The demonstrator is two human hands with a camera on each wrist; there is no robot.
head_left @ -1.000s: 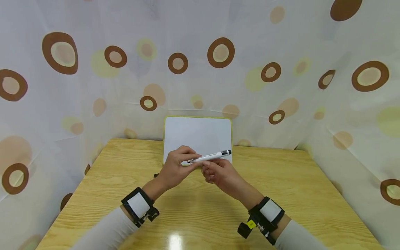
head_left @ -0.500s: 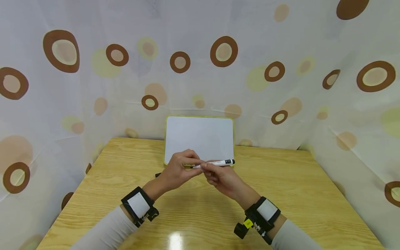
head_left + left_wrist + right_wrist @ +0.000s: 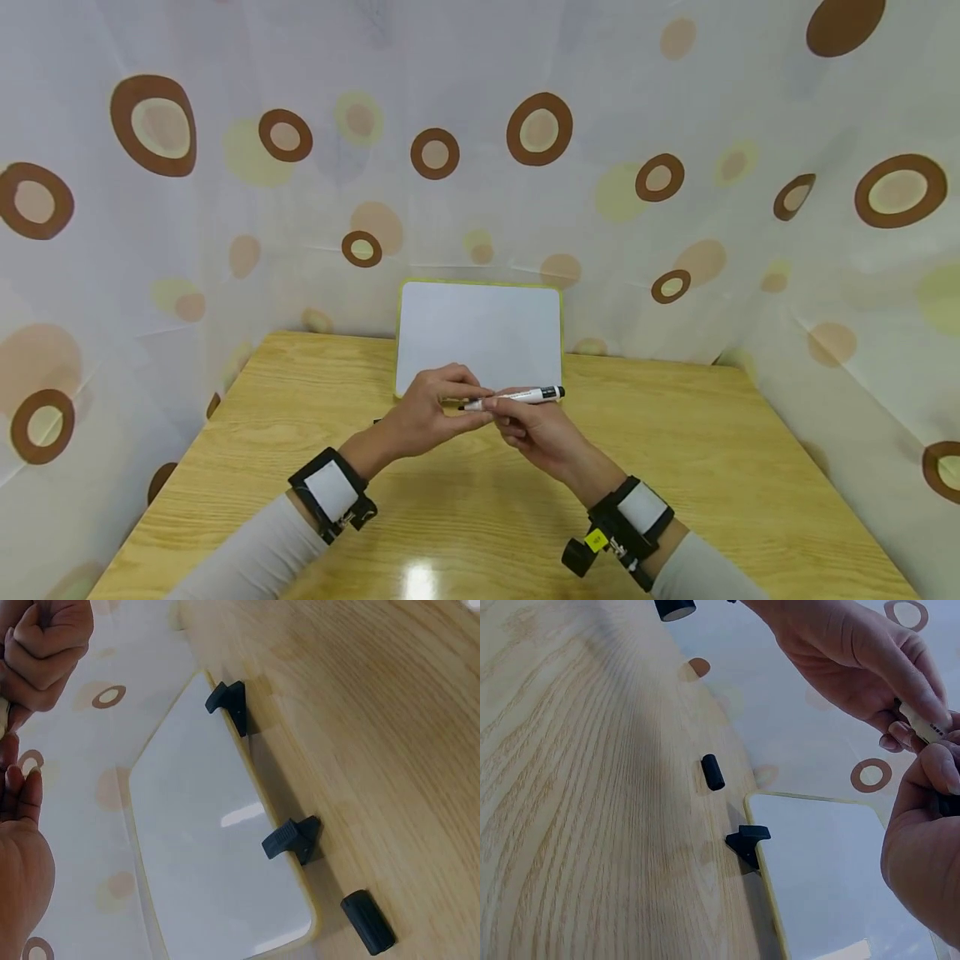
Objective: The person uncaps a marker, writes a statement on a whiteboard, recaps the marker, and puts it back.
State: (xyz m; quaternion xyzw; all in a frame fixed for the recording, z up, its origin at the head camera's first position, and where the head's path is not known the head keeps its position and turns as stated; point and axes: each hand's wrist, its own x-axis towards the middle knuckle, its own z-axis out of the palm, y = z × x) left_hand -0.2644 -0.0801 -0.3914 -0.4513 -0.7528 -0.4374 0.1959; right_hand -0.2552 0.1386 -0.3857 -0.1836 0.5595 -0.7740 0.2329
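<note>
Both hands meet in front of a small whiteboard, around a white marker with a black right end and a dark left tip. My left hand pinches the marker near its left part, index finger above and thumb below. My right hand pinches its middle between thumb and bent fingers. The marker lies almost level, its right end slightly higher. In the right wrist view the fingers hide much of the marker. Only a sliver of it shows at the edge of the left wrist view.
The yellow-edged whiteboard leans upright at the back of the wooden table, propped in black clip feet. A short black cylinder lies beside the board's left end. A patterned curtain surrounds the table.
The hands and marker have come down slightly. My right thumb has moved from below the marker to over its middle, and the marker has turned a little more level.
</note>
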